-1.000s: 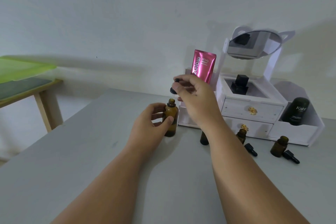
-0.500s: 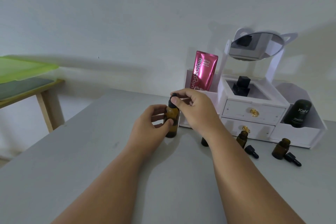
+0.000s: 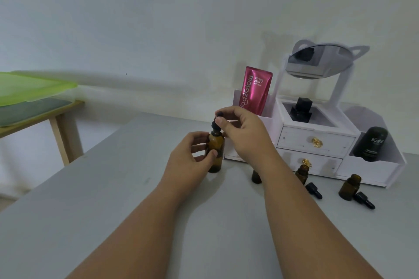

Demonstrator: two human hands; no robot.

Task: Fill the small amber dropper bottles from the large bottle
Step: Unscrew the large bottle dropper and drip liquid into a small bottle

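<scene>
Steadying the large amber bottle (image 3: 215, 153) upright on the tabletop (image 3: 113, 188), left of the white organiser (image 3: 317, 142), left hand (image 3: 189, 158) fingers curled round it; pinching its black dropper (image 3: 215, 124) with the right hand (image 3: 246, 137), likely drawing liquid for small amber bottles (image 3: 349, 188) standing open before the organiser.

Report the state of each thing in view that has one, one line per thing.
Large amber glass bottle: upright, gripped by the left hand.
Black dropper cap: at that bottle's mouth, pinched by the right hand.
Middle small amber bottle: upright, uncapped.
Right small amber bottle: upright, uncapped.
Two loose black droppers: lying on the table.
Small amber bottle behind the forearm: cap hidden.
White organiser drawers: both shut.
</scene>
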